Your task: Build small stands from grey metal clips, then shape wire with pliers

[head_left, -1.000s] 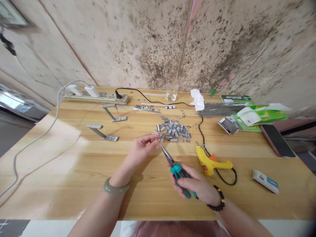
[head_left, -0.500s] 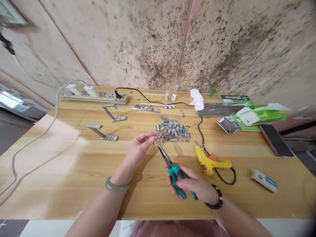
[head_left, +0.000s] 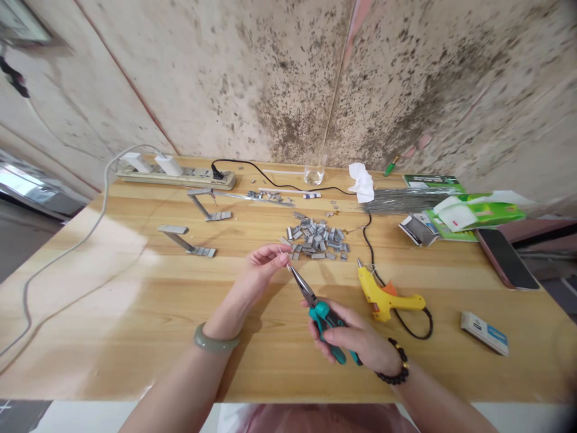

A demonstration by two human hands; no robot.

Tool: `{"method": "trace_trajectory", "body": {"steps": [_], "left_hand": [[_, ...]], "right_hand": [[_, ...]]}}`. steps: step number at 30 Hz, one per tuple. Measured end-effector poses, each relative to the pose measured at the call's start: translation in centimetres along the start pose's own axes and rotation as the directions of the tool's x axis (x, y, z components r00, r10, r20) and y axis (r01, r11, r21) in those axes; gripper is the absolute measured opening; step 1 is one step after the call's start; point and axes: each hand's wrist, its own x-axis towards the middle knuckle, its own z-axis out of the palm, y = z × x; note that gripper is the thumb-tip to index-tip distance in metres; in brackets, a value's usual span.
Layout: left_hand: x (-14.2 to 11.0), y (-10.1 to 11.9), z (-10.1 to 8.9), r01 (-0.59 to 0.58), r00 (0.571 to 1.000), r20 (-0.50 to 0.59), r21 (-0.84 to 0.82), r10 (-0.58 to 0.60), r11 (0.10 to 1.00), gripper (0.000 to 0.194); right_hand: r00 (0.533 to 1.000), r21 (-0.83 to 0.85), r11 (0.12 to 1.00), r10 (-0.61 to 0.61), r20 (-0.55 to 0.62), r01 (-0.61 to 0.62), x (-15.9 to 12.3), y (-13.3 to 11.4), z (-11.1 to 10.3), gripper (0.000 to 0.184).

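Note:
Between thumb and fingertips, my left hand (head_left: 265, 264) pinches a short thin piece of wire (head_left: 289, 265). My right hand (head_left: 351, 337) grips the teal-handled needle-nose pliers (head_left: 322, 310), whose jaws point up and left. The plier tips are at the wire's lower end, close to my left thumb; whether they bite on it is too small to tell. Just beyond both hands lies a heap of grey metal staple strips (head_left: 318, 237). Two bent shapes built of staples, one nearer (head_left: 180, 240) and one farther (head_left: 202, 204), stand to the left.
A yellow glue gun (head_left: 387, 297) with a black cord lies right of the pliers. Farther right are a small box (head_left: 484, 332) and a phone (head_left: 507, 258). A wire bundle (head_left: 406, 200), crumpled tissue (head_left: 361, 182), glass (head_left: 314, 174) and power strip (head_left: 193, 177) line the back.
My left hand has shifted slightly right with the wire, and the wire's end now meets the plier tips. The plier handles have come closer together.

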Motion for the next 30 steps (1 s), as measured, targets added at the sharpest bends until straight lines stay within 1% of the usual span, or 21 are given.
{"method": "trace_trajectory", "body": {"steps": [3,6,18,21,25,30], "left_hand": [[-0.03,0.12,0.01,0.005,1.000,-0.006,-0.007,-0.005,1.000,0.022],[-0.07,0.18,0.08,0.004,1.000,-0.003,0.021,-0.004,1.000,0.021],[-0.15,0.19,0.05,-0.010,1.000,-0.012,0.088,0.011,0.996,0.019],[-0.16,0.28,0.15,-0.038,0.999,-0.022,0.154,0.042,0.987,0.019],[-0.24,0.27,0.36,-0.089,0.994,-0.038,0.302,0.105,0.949,0.019],[-0.51,0.03,0.65,-0.148,0.981,-0.051,0.417,0.186,0.897,0.017]], "right_hand": [[1.000,-0.003,1.000,0.003,0.002,-0.003,-0.02,-0.06,0.09,0.045],[1.000,-0.005,1.000,0.008,0.001,-0.008,-0.06,-0.06,0.16,0.046],[0.999,-0.024,0.999,0.036,-0.030,-0.037,0.10,-0.01,0.38,0.043],[0.996,-0.078,0.996,0.047,-0.074,-0.053,0.10,-0.09,0.60,0.042],[0.988,-0.184,0.981,0.031,-0.151,-0.059,0.18,-0.10,0.81,0.043],[0.984,-0.275,0.960,0.001,-0.180,-0.051,0.38,0.22,0.81,0.040]]}}
